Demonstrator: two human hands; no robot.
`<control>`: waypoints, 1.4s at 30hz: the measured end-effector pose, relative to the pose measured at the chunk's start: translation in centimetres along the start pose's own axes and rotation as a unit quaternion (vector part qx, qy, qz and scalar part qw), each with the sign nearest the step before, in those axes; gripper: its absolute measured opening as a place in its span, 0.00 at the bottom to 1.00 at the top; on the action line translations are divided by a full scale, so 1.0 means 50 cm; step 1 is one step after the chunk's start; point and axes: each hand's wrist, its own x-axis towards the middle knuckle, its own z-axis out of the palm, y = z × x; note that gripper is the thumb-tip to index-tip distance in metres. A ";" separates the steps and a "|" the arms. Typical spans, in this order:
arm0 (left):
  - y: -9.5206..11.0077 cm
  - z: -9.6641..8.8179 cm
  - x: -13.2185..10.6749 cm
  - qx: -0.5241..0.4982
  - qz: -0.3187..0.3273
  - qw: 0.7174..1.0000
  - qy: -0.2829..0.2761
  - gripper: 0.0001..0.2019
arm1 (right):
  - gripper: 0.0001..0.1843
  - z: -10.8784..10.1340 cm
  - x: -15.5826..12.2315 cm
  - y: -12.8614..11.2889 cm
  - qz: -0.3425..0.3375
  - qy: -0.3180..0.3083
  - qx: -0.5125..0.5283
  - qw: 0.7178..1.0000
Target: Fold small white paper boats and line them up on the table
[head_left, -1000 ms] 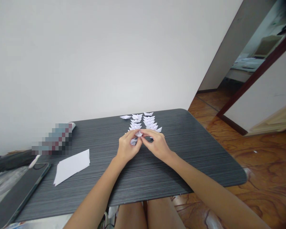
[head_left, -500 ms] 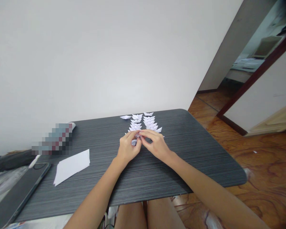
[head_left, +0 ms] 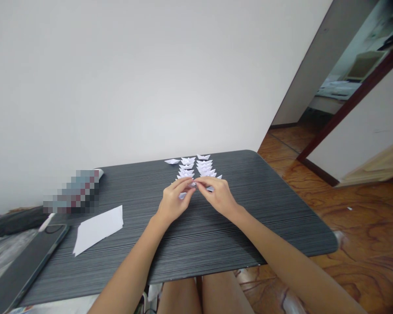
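Note:
Between my fingertips is a small white paper boat [head_left: 192, 184], mostly covered by the fingers. My left hand [head_left: 175, 201] pinches it from the left, with thumb and forefinger closed on it. From the other side, my right hand [head_left: 218, 197] grips its right end between thumb and fingers. Just beyond the hands stand two rows of white folded paper boats, a left row [head_left: 187, 166] and a right row [head_left: 204, 163]. The nearest boats are partly hidden behind my hands. A single paper boat [head_left: 172, 161] lies apart at the back left.
A stack of white paper sheets [head_left: 98, 230] lies on the dark table [head_left: 249, 235], left of my arms. Further left are a blurred-out package [head_left: 74, 192] and a dark flat device [head_left: 29, 266]. The wall [head_left: 170, 78] borders the table's back edge.
My fingertips have drawn slightly apart, and the right hand has shifted a little to the right. Both hands keep their pinch on the paper boat.

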 end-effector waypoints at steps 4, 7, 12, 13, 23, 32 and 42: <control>-0.004 -0.002 -0.002 0.059 0.047 0.997 0.017 0.10 | 0.09 0.001 0.000 0.005 0.027 -0.011 0.021 0.999; -0.005 -0.005 -0.002 0.071 0.070 0.995 -0.014 0.10 | 0.10 0.001 -0.002 0.008 0.040 -0.038 0.029 0.998; -0.004 -0.004 0.001 0.043 0.041 0.998 -0.015 0.05 | 0.10 -0.004 -0.001 0.006 0.047 -0.067 0.040 0.996; -0.004 -0.004 0.002 0.039 0.036 0.998 -0.016 0.05 | 0.10 -0.006 0.000 0.005 0.044 -0.070 0.039 0.996; 0.002 0.004 -0.001 0.038 0.016 0.999 0.000 0.06 | 0.11 -0.004 -0.001 0.012 -0.057 -0.072 -0.032 0.995; 0.013 0.006 -0.001 0.005 -0.051 0.998 0.034 0.06 | 0.10 0.002 -0.006 0.014 -0.041 -0.053 -0.037 0.997; 0.011 0.004 0.001 0.032 -0.028 0.998 0.041 0.06 | 0.09 0.001 -0.005 0.007 -0.022 -0.044 -0.030 0.998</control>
